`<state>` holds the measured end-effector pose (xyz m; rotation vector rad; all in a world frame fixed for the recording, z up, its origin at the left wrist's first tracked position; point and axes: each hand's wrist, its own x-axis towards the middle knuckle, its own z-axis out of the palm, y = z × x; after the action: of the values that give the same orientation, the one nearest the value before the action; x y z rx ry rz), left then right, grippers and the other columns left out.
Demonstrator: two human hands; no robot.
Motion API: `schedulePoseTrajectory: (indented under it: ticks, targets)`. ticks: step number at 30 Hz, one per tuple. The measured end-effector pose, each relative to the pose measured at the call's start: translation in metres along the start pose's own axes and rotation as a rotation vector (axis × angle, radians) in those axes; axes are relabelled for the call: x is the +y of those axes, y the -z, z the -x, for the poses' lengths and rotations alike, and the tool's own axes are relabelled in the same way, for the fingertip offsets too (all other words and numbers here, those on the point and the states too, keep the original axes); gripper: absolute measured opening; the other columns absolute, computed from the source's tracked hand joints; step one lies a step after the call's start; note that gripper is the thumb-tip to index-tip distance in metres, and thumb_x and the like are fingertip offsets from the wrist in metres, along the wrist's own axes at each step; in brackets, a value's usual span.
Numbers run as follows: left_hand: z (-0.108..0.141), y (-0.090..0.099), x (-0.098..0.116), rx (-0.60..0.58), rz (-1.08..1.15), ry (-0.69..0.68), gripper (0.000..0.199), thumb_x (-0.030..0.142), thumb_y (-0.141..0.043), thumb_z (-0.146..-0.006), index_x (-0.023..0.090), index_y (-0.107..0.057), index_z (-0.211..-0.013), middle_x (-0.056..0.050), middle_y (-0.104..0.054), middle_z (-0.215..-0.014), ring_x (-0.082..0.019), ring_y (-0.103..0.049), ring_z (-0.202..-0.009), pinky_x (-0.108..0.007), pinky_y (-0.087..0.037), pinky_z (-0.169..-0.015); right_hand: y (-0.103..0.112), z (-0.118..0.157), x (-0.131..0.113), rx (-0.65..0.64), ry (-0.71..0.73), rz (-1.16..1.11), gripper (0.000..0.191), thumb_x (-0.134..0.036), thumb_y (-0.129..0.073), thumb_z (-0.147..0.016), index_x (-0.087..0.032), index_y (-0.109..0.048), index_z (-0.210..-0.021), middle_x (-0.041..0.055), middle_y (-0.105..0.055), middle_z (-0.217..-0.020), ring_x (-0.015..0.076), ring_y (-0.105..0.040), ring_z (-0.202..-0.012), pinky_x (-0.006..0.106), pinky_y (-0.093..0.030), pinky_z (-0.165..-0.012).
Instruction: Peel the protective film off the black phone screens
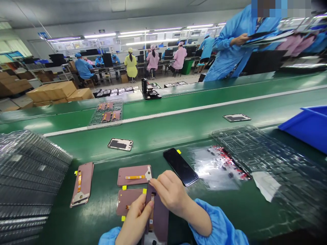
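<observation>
My left hand (135, 217) and my right hand (171, 192) both grip a phone display panel (159, 214) with a mauve back, held upright on its edge above the green belt. A flex cable (152, 212) hangs down its back. My right fingers pinch the panel's top corner. Just beyond my hands lie two similar panels (134, 175) (127, 202), and a third (81, 183) rests further left. A black phone (181, 166) lies glass up near my right hand. Its lower end nearly reaches my fingers.
A bag of small parts (217, 166) and a clear plastic tray (265, 160) lie to the right, with a blue bin (306, 127) beyond. Stacked trays (28, 177) rise at the left. A co-worker (242, 41) in blue stands across the conveyor (178, 117).
</observation>
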<state>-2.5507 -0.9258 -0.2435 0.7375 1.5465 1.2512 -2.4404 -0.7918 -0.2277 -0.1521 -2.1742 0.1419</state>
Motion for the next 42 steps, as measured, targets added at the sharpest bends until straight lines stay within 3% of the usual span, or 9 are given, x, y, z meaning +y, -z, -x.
schedulePoseTrajectory:
  ticks: [5,10,15,19,24,29,35,39,42]
  targets:
    - [-0.006,0.000,0.004,0.064,0.284,-0.022,0.023,0.037,-0.076,-0.075,0.018,-0.071,-0.087,0.000,-0.068,-0.078,-0.015,-0.057,-0.075,-0.023,-0.045,-0.073,0.001,0.004,-0.023,0.013,0.234,0.032,0.027,-0.006,-0.040,-0.095,-0.008,-0.065,-0.089,0.0040,-0.052,-0.061,0.0179,-0.039,-0.058,0.033,-0.030,-0.052]
    - [-0.009,0.010,0.014,0.025,0.690,0.239,0.025,0.037,-0.080,-0.068,0.016,-0.066,-0.072,0.005,-0.057,-0.060,-0.008,-0.050,-0.054,-0.019,-0.043,-0.057,-0.005,0.006,-0.024,-0.051,0.217,0.014,0.024,-0.009,-0.044,-0.094,-0.013,-0.063,-0.080,0.0023,-0.049,-0.063,0.0169,-0.041,-0.059,0.033,-0.028,-0.055]
    - [-0.030,0.025,0.026,0.014,0.509,0.345,0.029,0.022,-0.088,-0.060,0.014,-0.061,-0.067,0.007,-0.055,-0.052,-0.005,-0.044,-0.040,-0.017,-0.037,-0.043,-0.002,-0.001,-0.026,-0.045,0.355,-0.019,0.029,-0.010,-0.047,-0.091,-0.015,-0.059,-0.065,0.0003,-0.044,-0.060,0.0151,-0.038,-0.055,0.031,-0.029,-0.053]
    - [-0.057,0.044,0.032,0.170,0.433,0.328,0.010,0.020,-0.072,-0.080,0.011,-0.065,-0.080,-0.003,-0.068,-0.063,-0.014,-0.062,-0.051,-0.023,-0.050,-0.050,0.037,-0.005,-0.033,-0.081,0.329,-0.167,0.015,-0.013,-0.056,-0.093,-0.016,-0.066,-0.082,-0.0018,-0.050,-0.064,0.0139,-0.040,-0.056,0.030,-0.036,-0.053]
    - [-0.072,0.066,0.031,0.402,0.375,0.257,0.006,0.012,-0.057,-0.090,0.013,-0.063,-0.091,-0.003,-0.073,-0.069,-0.016,-0.067,-0.053,-0.027,-0.057,-0.050,0.104,-0.001,-0.003,0.195,-0.150,-0.294,0.023,-0.030,-0.041,-0.103,-0.022,-0.060,-0.092,-0.0004,-0.056,-0.067,0.0155,-0.051,-0.064,0.033,-0.045,-0.065]
    - [-0.063,0.070,0.041,0.422,0.427,0.247,0.011,0.010,-0.054,-0.092,0.013,-0.065,-0.092,-0.004,-0.075,-0.072,-0.016,-0.070,-0.056,-0.026,-0.060,-0.053,0.144,0.040,0.099,0.262,-0.844,0.005,0.028,-0.044,-0.051,-0.094,-0.021,-0.060,-0.081,0.0023,-0.061,-0.076,0.0168,-0.056,-0.070,0.030,-0.045,-0.064]
    - [-0.055,0.059,0.052,0.350,0.468,0.220,0.012,0.015,-0.055,-0.092,0.012,-0.066,-0.095,-0.005,-0.075,-0.076,-0.016,-0.071,-0.060,-0.027,-0.061,-0.055,0.130,0.121,0.194,0.109,-1.095,0.174,0.042,-0.056,-0.051,-0.083,-0.016,-0.064,-0.080,0.0072,-0.064,-0.072,0.0193,-0.055,-0.065,0.034,-0.043,-0.063]
    - [-0.052,0.054,0.054,0.290,0.482,0.183,0.014,0.014,-0.056,-0.092,0.011,-0.065,-0.102,-0.007,-0.075,-0.081,-0.017,-0.072,-0.065,-0.028,-0.062,-0.060,0.115,0.148,0.204,0.005,-1.135,0.327,0.028,-0.045,-0.059,-0.077,-0.019,-0.062,-0.068,0.0077,-0.063,-0.073,0.0228,-0.052,-0.072,0.038,-0.041,-0.072]
    - [-0.049,0.050,0.056,0.269,0.541,0.168,0.012,0.014,-0.057,-0.092,0.011,-0.065,-0.100,-0.006,-0.075,-0.082,-0.015,-0.072,-0.067,-0.025,-0.061,-0.062,0.113,0.146,0.196,0.010,-1.119,0.402,0.023,-0.039,-0.060,-0.075,-0.017,-0.066,-0.081,0.0147,-0.062,-0.093,0.0318,-0.051,-0.092,0.047,-0.037,-0.084]
